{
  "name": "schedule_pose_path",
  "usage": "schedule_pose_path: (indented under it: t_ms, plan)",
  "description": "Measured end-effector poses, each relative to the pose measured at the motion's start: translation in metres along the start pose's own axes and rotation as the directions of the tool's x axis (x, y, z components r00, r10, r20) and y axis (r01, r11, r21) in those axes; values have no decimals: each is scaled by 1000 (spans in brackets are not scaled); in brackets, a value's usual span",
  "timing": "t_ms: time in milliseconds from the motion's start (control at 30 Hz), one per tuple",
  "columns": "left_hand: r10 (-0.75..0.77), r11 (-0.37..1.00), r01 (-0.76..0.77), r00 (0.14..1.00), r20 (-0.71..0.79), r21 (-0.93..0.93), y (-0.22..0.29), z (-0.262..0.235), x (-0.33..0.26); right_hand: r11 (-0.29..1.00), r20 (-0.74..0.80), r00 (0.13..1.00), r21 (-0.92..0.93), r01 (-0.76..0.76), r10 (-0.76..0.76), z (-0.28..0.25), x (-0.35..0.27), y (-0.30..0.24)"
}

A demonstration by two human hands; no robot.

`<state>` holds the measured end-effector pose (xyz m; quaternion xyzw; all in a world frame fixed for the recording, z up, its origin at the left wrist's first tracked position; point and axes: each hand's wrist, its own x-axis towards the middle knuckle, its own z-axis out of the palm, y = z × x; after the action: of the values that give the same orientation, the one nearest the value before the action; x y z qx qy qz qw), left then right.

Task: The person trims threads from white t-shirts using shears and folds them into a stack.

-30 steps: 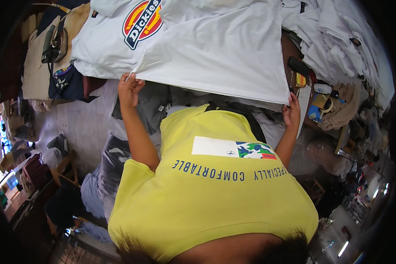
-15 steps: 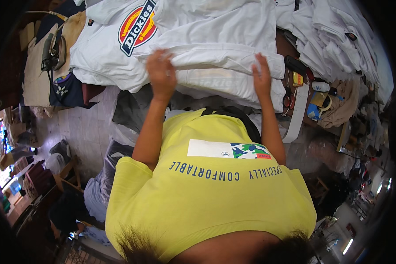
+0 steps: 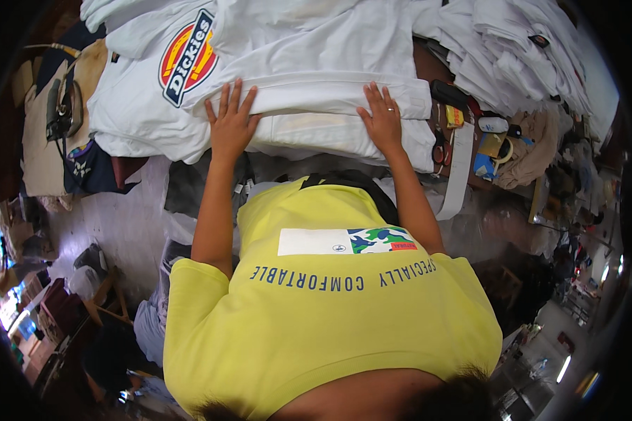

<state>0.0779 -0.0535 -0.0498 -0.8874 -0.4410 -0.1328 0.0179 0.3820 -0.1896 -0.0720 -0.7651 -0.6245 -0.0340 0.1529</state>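
A white T-shirt [image 3: 295, 56] with a large round red, yellow and navy print lies spread over the table before me. Its near edge is turned up in a wide band. My left hand [image 3: 230, 123] rests flat on this band, fingers spread, just below the print. Farther right, my right hand [image 3: 383, 119], with a ring on one finger, also lies flat on the band, palm down. Beneath the band, more white cloth [image 3: 316, 137] hangs toward the table's front edge. Neither hand grips anything.
To the right stand scissors [image 3: 439, 149], a roll of tape [image 3: 502, 151], a yellow packet [image 3: 454, 116] and a white strip [image 3: 458, 172]. A heap of white shirts [image 3: 498, 49] lies at the far right. An iron [image 3: 62, 112] sits on a beige cloth at the left.
Both hands have come down from above the shirt and now lie flat on its turned-up band. The whole scene has shifted slightly left in the view.
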Motion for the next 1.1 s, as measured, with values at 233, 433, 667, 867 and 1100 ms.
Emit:
schedule_pose_path:
  t_ms: [233, 433, 667, 867, 1100]
  plan:
    - [6, 999, -5, 1000, 23, -38, 2, -3, 4, 1000, -27, 999, 0, -30, 30, 0, -1, -2]
    - [0, 1000, 1, 999, 36, -23, 5, -3, 5, 1000, -54, 998, 6, -22, 22, 1, -2, -1]
    - [-43, 971, 58, 997, 68, -234, 32, -10, 31, 1000, -83, 996, 10, -27, 28, 3, -5, 2]
    - [10, 954, -26, 998, -56, -300, 95, 21, 82, 896, -95, 973, 415, -154, 211, -4, 34, 12]
    - [12, 963, -44, 992, -122, -267, 111, 32, 92, 854, -22, 961, 464, -235, 276, -5, 65, 47]
